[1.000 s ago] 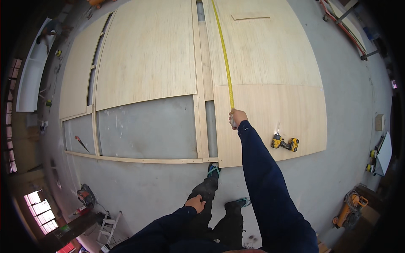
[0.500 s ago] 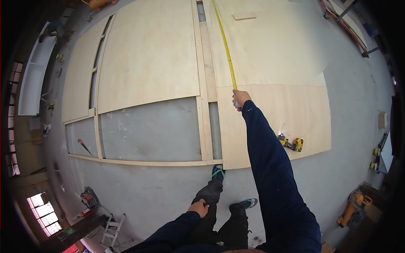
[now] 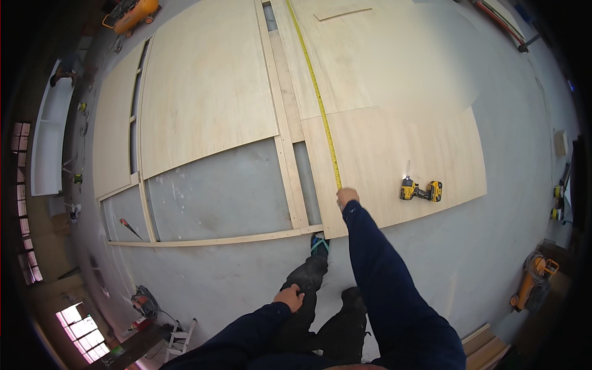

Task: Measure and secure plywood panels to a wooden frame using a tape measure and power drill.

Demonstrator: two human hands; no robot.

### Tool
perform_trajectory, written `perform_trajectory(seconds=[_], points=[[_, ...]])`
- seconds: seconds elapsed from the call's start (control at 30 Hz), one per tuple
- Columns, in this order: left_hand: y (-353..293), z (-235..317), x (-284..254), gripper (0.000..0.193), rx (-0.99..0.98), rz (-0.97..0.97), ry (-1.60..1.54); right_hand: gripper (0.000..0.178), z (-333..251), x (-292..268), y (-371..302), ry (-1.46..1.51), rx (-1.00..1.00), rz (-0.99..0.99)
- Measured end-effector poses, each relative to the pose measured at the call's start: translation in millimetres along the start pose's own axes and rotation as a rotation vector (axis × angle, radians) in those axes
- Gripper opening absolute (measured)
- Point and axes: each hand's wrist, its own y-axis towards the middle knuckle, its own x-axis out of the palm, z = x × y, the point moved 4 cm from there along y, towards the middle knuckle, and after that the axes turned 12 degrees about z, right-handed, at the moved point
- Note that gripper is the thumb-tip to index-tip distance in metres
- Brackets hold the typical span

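My right hand (image 3: 348, 197) is closed around the end of a tape measure near the front of the pale plywood sheet (image 3: 444, 151). The yellow blade of the tape measure (image 3: 317, 92) runs from that hand up across the sheets to the far edge of the view; its case is mostly hidden in my grip. Resting on my bent left knee is my left hand (image 3: 290, 297), its thumb apart from the fingers and nothing visible in it. To the right of my right hand, a yellow and black cordless drill (image 3: 420, 190) lies on the plywood.
A wooden frame (image 3: 291, 185) partly covered by plywood panels (image 3: 209, 80) lies on the grey floor. A red-handled tool (image 3: 131, 228) lies inside its near left bay. An orange compressor (image 3: 132, 15) stands far left, another orange machine (image 3: 534, 280) at right, a small stepladder (image 3: 180, 339) lower left.
My right hand has come nearer to me along the sheet, bringing the tape end toward the front edge. My left hand stays on my knee. The drill is now fully in sight.
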Motion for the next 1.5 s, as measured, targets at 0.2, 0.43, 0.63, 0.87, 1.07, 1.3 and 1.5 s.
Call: perform_trajectory(seconds=[0.2, 0.43, 0.63, 0.87, 1.07, 1.3, 1.5], points=[[-8.5, 10.0, 24.0, 0.036, 0.068, -0.045, 0.077, 0.028, 45.8, 74.4, -173.6, 0.085, 0.127, -0.214], [-24.3, 13.9, 42.0, 0.03, 0.161, 0.15, 0.04, 0.037, 93.3, 129.5, -272.9, 0.452, 0.744, -0.149], [-35.3, 16.7, 60.2, 0.028, 0.071, 0.083, 0.08, 0.029, 128.0, 183.7, -279.6, 0.567, 0.938, -0.136], [-42.8, 11.8, 64.3, 0.024, 0.097, 0.196, 0.013, 0.029, 128.6, 223.1, -269.2, 0.624, 1.015, -0.12], [-43.4, 17.3, 63.6, 0.023, 0.111, 0.243, -0.018, 0.03, 118.9, 220.0, -267.2, 0.596, 1.073, -0.172], [-40.0, 27.3, 59.2, 0.023, 0.115, 0.253, 0.012, 0.029, 121.4, 225.4, -267.8, 0.584, 1.091, -0.126], [-37.8, 41.3, 59.7, 0.025, 0.099, 0.21, 0.037, 0.028, 134.9, 218.5, -274.8, 0.664, 0.92, -0.204]])
